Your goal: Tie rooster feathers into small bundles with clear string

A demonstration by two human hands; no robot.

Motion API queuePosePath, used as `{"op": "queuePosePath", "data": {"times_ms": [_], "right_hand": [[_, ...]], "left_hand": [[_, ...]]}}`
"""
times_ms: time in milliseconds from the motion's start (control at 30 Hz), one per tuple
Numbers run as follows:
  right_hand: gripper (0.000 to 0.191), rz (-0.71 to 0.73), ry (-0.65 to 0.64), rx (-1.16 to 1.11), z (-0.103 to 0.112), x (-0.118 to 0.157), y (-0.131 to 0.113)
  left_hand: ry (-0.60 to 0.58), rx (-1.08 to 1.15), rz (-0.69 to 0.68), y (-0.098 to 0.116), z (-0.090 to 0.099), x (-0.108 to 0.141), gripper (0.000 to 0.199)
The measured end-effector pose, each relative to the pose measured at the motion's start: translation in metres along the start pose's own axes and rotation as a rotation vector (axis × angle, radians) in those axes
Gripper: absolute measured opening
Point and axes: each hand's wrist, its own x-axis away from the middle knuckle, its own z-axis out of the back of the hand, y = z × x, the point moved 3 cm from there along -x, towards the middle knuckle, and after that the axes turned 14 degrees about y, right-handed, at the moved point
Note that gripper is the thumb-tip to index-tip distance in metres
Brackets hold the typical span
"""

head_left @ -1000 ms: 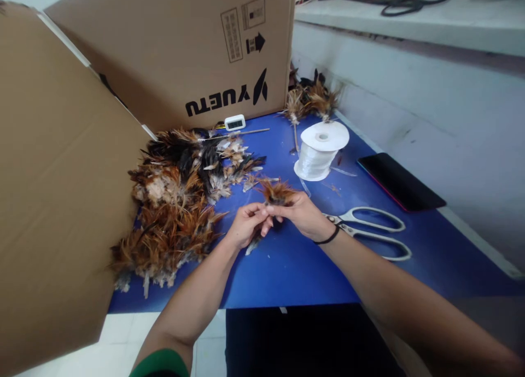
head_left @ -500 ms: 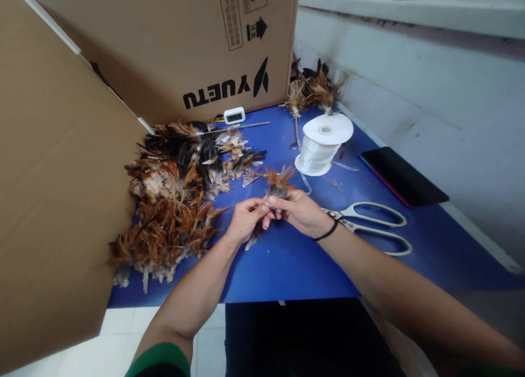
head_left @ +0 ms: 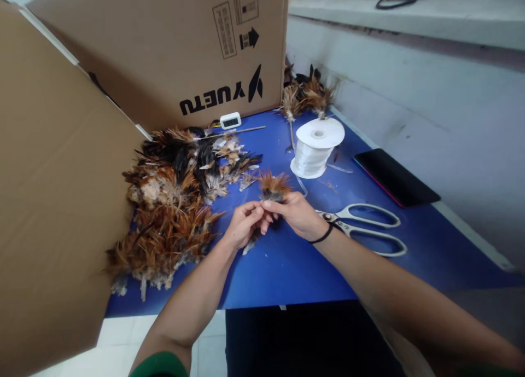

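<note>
Over the blue table point(head_left: 287, 273) my two hands meet at the base of a small bunch of brown and grey feathers point(head_left: 274, 186). My right hand point(head_left: 296, 212) is closed around the bunch, its tips fanning out above the fingers. My left hand point(head_left: 246, 221) pinches at the lower end, touching the right fingertips; what exactly lies in that pinch is hidden. Below the hands a grey feather tuft point(head_left: 248, 247) lies on the table. To the left spreads a large pile of brown, black and pale feathers point(head_left: 176, 224).
A white spool of clear ribbon point(head_left: 315, 150) stands beyond my right hand. White-handled scissors point(head_left: 365, 224) lie partly under my right forearm, with a phone point(head_left: 396, 177) farther right. Cardboard boxes point(head_left: 164, 43) wall the left and back. Feather bunches point(head_left: 309, 95), a thin stick point(head_left: 238, 132) and a small digital display point(head_left: 230, 121) sit behind.
The view has shifted slightly, bringing dark scissors on the ledge into fuller sight. Both hands keep their hold on the feather bunch, with only small finger movement.
</note>
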Motion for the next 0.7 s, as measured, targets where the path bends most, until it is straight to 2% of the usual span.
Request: {"op": "queuePosePath", "data": {"times_ms": [100,367,533,700], "right_hand": [[0.036,0.04,-0.019,0.061,0.0014,0.0002,-0.0026],[0.035,0.177,-0.004,0.159,0.0016,0.0021,-0.0097],[0.036,0.181,0.017,0.233,0.0025,0.0029,-0.008],[0.029,0.18,0.082,0.257,0.0019,0.0025,-0.0075]], "left_hand": [[-0.01,0.002,0.022,0.0002,0.0008,-0.0001,0.041],[0.05,-0.056,0.026,0.0011,0.0075,-0.0024,0.037],[0.06,-0.088,-0.004,0.0025,0.0076,-0.0026,0.035],[0.151,-0.026,-0.063,0.0053,0.0051,-0.0028,0.031]]}}
